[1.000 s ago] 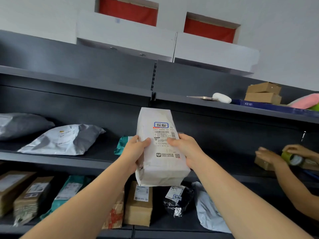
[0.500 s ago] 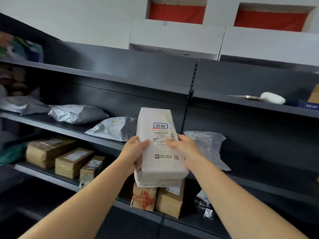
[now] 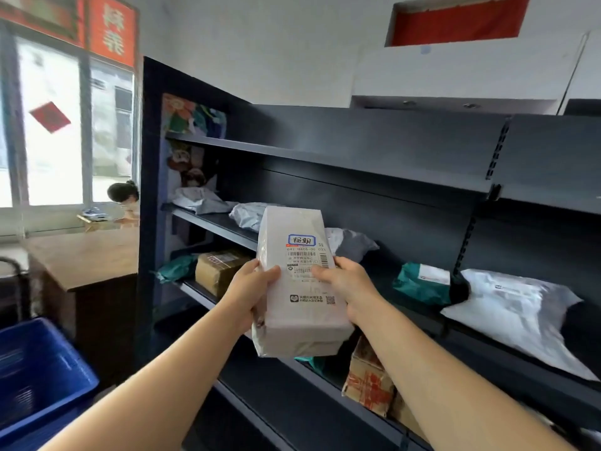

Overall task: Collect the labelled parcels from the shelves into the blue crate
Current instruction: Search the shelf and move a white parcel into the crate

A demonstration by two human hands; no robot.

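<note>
Two bare forearms, no sleeves, left hand (image 3: pixel 250 289) and right hand (image 3: pixel 349 284) without gloves, rings or watch.

The parcel (image 3: pixel 300 281) I hold is pale grey-white; its label (image 3: pixel 307 255) carries black barcode print and a blue-outlined box. The crate (image 3: pixel 39 379) is solid blue. The shelves (image 3: pixel 374 164) are dark charcoal. One bag (image 3: pixel 419 284) is teal with a white label; one box (image 3: pixel 367 382) is brown with red printed tape

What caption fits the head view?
Both hands, left hand and right hand, hold a labelled white parcel near the blue crate.
</note>
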